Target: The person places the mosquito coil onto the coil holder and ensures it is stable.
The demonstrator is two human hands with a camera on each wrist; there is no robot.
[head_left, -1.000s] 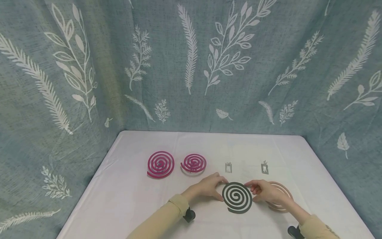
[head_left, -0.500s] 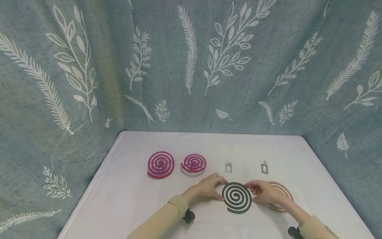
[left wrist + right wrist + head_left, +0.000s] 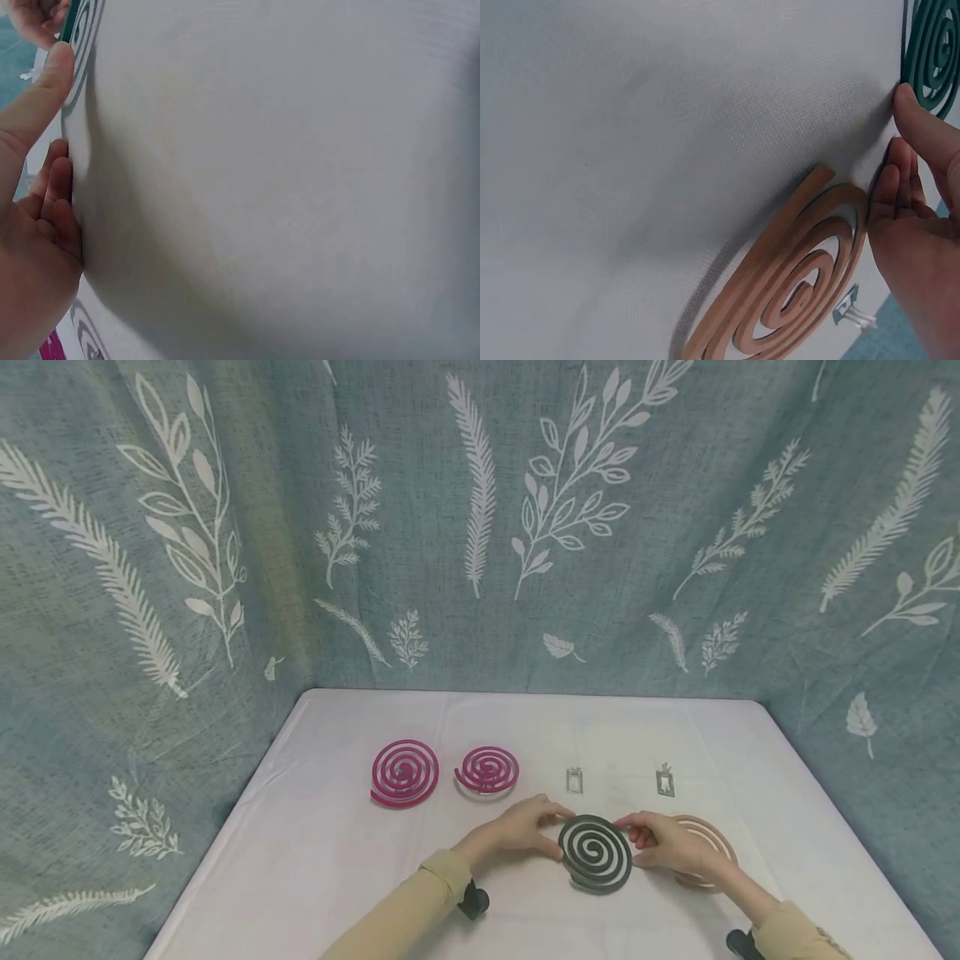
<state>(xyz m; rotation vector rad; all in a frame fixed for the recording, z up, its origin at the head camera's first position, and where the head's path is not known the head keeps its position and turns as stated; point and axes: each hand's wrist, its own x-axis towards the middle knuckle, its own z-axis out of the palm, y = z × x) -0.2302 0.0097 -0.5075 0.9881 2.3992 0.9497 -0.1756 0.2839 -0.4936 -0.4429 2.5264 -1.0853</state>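
Observation:
A dark green spiral coil [image 3: 600, 889] is held between both hands over the white cloth. My left hand [image 3: 525, 828] grips its left side, index finger at the upper edge and thumb lower down. On the right side my right hand [image 3: 670, 842] pinches it, other fingers curled in. The left wrist view shows the left thumb by the green edge [image 3: 70, 21], with pale spiral lines beside it. In the right wrist view the right thumb touches the green coil [image 3: 921, 64]. An orange-brown coil [image 3: 739, 289] lies beneath the right hand and wrist, partly hidden in the head view.
Two magenta coils stand at the left, one [image 3: 403, 804] beside the other [image 3: 487, 768], the second on a metal stand. Behind the hands lie two small metal pieces, one left [image 3: 568, 781] and one right [image 3: 666, 792]. A patterned blue-green curtain [image 3: 480, 643] hangs around the table.
The green coil has tilted slightly, and its rings look thicker and less evenly spaced. Both hands have barely moved.

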